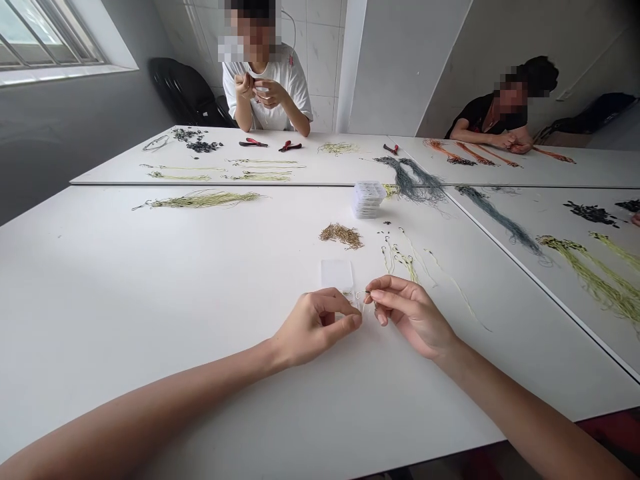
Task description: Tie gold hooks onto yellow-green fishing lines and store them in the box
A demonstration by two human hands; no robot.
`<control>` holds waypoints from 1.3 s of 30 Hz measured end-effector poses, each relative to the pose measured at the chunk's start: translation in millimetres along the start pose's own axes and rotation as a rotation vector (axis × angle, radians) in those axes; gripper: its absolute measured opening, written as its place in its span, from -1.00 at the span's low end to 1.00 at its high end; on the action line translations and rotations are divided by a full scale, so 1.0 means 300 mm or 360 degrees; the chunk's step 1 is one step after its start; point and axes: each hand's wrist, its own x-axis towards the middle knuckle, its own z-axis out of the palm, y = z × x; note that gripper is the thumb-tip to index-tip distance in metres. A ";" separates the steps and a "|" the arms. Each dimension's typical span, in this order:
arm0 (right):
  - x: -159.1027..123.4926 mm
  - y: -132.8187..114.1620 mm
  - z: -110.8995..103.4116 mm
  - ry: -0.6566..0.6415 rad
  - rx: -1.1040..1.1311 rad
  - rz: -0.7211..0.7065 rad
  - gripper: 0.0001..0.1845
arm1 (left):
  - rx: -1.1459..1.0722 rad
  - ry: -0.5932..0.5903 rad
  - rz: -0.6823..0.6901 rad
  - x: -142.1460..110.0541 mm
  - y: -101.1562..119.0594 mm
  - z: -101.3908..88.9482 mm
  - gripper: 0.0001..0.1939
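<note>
My left hand (317, 327) and my right hand (410, 317) meet low in the middle of the white table (200, 267). The right fingertips pinch a small dark fishing hook (369, 292), and the left fingers seem to pinch its thin pale line (358, 299). Just beyond them lies a clear plastic square (337, 276). Several pale-lined hooks (400, 257) lie to the right, near a small pile of brass-coloured hooks (341, 235). A stack of clear plastic boxes (369, 199) stands farther back.
A long bundle of green lines (200, 200) lies left of the boxes. Across the table seam, a seated person (265, 93) works with both hands near red-handled pliers (253, 143). Another person (493, 120) sits at the right behind orange and grey-green bundles (410, 180).
</note>
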 end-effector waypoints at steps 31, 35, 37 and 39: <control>-0.006 0.010 0.027 -0.0112 0.0158 0.0119 -0.90 | -0.0710 0.0121 -0.0318 0.003 0.016 0.011 -0.55; -0.006 0.012 0.026 0.0002 0.0200 0.0116 -0.89 | -0.0925 -0.0069 -0.0329 0.007 0.017 0.025 -0.63; -0.009 0.013 0.029 0.0024 0.0192 0.0118 -0.88 | -0.0922 -0.0172 -0.0288 0.007 0.023 0.031 -0.66; -0.013 0.014 0.032 0.0038 0.0188 0.0126 -0.87 | -0.0889 -0.0251 -0.0252 0.006 0.027 0.034 -0.63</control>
